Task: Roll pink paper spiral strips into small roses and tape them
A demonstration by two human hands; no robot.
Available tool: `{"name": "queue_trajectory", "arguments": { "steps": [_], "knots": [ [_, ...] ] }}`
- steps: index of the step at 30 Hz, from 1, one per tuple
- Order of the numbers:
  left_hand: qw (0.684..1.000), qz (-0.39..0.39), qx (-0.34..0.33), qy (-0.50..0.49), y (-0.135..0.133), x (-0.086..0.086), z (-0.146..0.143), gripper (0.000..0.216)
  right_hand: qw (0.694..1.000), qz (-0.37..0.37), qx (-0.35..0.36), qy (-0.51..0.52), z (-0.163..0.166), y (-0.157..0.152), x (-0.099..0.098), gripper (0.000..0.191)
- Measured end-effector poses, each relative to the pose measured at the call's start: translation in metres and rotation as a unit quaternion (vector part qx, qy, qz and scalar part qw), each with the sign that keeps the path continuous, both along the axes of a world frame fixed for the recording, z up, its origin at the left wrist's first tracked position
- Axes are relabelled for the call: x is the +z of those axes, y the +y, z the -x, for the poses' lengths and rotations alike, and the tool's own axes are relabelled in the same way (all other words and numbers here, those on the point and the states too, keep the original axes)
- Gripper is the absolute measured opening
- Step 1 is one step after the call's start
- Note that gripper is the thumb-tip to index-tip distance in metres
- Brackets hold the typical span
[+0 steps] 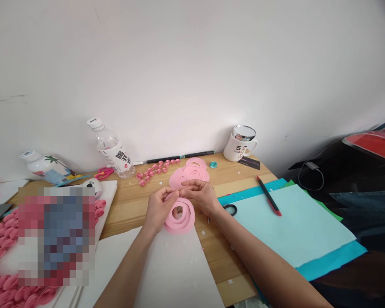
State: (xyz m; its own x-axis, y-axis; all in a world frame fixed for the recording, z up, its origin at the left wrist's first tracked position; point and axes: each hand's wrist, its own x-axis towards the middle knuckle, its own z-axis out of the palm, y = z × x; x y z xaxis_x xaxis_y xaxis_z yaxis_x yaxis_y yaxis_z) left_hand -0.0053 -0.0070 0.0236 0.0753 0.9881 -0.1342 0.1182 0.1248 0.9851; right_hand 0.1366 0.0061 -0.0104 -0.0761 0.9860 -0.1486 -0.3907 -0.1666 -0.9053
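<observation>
Both hands meet over the front of the wooden table. My left hand point(161, 206) and my right hand point(201, 196) pinch the upper end of a pink paper spiral point(192, 218), their fingertips close together. Its loose coils hang below my fingers, above a white sheet. Just beyond my hands lie more pink paper spirals point(189, 172), overlapping one another. Further back to the left is a group of small rolled pink paper roses point(151, 172). One rolled blue paper rose point(213, 164) sits to the right of the spirals.
A water bottle point(114, 149), a white bottle point(45, 164) and a white mug point(240, 145) stand along the wall. Black-handled scissors point(230, 209) lie by my right wrist. A pen point(269, 196) rests on light blue paper point(295, 231). Many pink roses point(4, 282) fill the left.
</observation>
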Motion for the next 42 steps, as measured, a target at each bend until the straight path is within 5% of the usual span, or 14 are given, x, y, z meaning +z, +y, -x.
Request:
{"name": "queue_trajectory", "arguments": {
  "steps": [15,42],
  "knots": [
    [1.0,0.011,0.013,-0.007,0.0008,-0.0005,0.0012,0.026,0.997,-0.01,0.06,0.045,-0.002,0.0,-0.0008,0.039],
    [1.0,-0.009,0.012,-0.002,0.0016,-0.003,0.0022,0.027,1.0,-0.007,0.018,0.017,-0.0017,0.0016,-0.0015,0.035]
  ]
}}
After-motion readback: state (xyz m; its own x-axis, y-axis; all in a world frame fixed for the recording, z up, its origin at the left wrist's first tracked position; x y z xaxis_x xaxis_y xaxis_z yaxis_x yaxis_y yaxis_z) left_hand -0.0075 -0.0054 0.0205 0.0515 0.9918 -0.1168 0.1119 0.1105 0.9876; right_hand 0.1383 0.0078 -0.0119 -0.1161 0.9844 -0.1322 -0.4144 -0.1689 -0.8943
